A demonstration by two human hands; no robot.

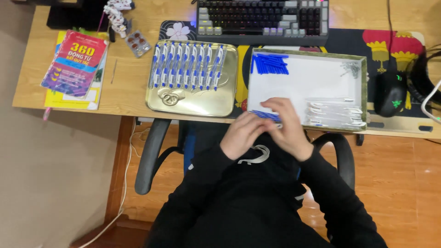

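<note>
Both hands meet at the near edge of the white box (353, 64), over its front wall. The left hand (242, 133) is curled, fingers pointing toward the right hand (288, 128); the right hand lies partly over the box floor. Between and under them sits a bundle of blue refills (264, 115) against the near wall. Motion blur hides the fingertips, so whether either hand is clenched on a refill cannot be told.

Box contents:
- blue caps (271, 64), piled in the far left corner;
- clear barrels (333, 114), in the near right corner;
- springs (351, 69) (small, grey), in the far right corner.

Left of the box, a gold tray (193, 103) holds a row of finished pens (188, 66). A keyboard (262, 18) lies beyond, a mouse (389, 92) to the right, books (73, 64) at the far left.
</note>
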